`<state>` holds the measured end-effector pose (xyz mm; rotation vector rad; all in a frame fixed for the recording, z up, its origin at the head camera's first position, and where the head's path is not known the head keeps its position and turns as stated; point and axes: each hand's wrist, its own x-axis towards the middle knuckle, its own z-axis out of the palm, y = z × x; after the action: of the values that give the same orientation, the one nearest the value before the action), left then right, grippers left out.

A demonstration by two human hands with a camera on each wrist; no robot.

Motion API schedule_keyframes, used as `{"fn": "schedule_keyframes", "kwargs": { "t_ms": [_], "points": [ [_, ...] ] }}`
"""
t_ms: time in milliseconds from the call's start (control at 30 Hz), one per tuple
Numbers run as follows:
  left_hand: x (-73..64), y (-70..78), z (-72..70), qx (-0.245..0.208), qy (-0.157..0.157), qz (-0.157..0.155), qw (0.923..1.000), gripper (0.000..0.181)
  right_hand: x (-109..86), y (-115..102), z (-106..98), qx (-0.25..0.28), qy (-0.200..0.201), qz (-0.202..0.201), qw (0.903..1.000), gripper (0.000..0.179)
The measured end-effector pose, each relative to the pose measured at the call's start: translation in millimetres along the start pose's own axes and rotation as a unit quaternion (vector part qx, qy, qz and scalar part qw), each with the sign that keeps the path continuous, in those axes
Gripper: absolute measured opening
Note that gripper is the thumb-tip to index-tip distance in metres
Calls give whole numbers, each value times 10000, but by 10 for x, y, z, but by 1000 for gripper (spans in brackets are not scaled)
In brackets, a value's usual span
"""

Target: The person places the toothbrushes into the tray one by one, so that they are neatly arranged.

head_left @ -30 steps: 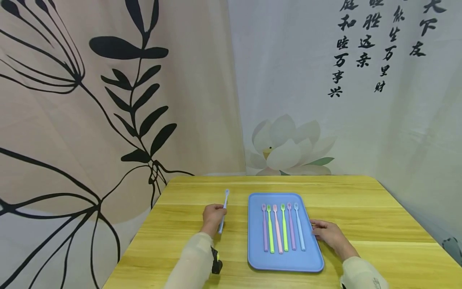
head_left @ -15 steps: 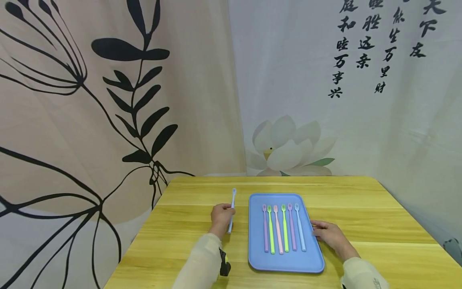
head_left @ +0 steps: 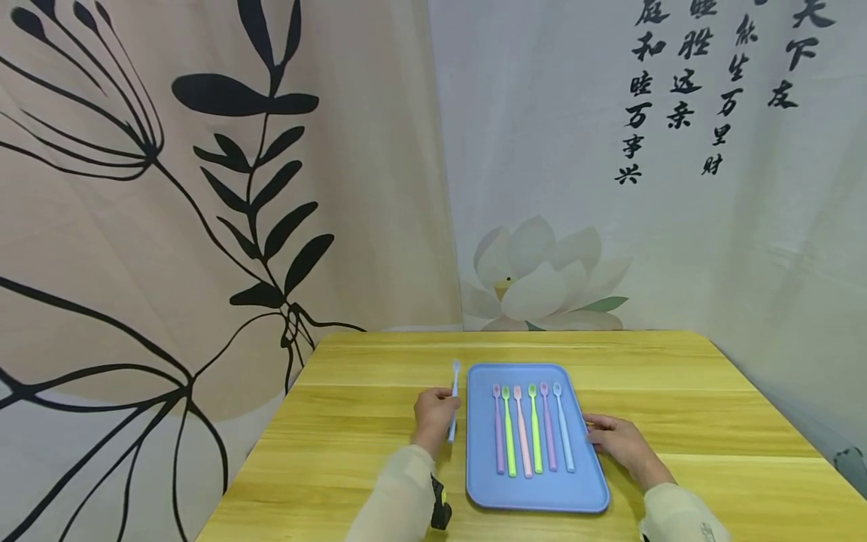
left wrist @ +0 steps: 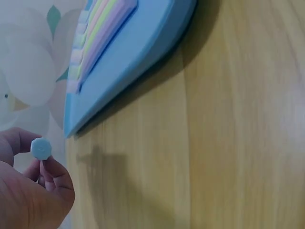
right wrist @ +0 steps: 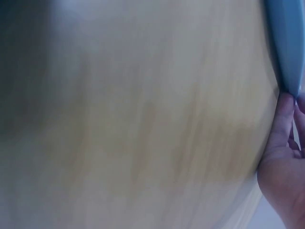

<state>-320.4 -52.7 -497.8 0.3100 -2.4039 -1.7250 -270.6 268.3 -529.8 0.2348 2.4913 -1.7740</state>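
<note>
My left hand pinches a light blue toothbrush between thumb and fingers, just left of the blue tray. The brush stands above the table with its head pointing away; in the left wrist view its handle end faces the camera. Side by side in the tray lie two purple, two green, one pink and one light blue toothbrush, heads toward the far side. At the tray's right edge, my right hand grips the rim, thumb against the outer side; its other fingers are partly out of the right wrist view.
The wooden table stretches out on both sides of the tray. Behind it hangs a curtain printed with plants, a lotus and characters. A black strap device sits at the left wrist.
My left hand has moved right with the light blue toothbrush, closer to the tray's left edge. My right hand and the tray stay where they were.
</note>
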Motion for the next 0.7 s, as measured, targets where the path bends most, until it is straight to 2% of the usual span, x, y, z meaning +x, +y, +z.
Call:
{"fn": "schedule_keyframes", "kwargs": {
  "t_ms": [433,700],
  "points": [
    [-220,89,234,108,183,11,9998,19,-4,-22,9,43,8,69,10000,48],
    [-338,126,351,100,209,-166,9996,20,-15,-49,9,-25,10,81,10000,48]
  ]
}}
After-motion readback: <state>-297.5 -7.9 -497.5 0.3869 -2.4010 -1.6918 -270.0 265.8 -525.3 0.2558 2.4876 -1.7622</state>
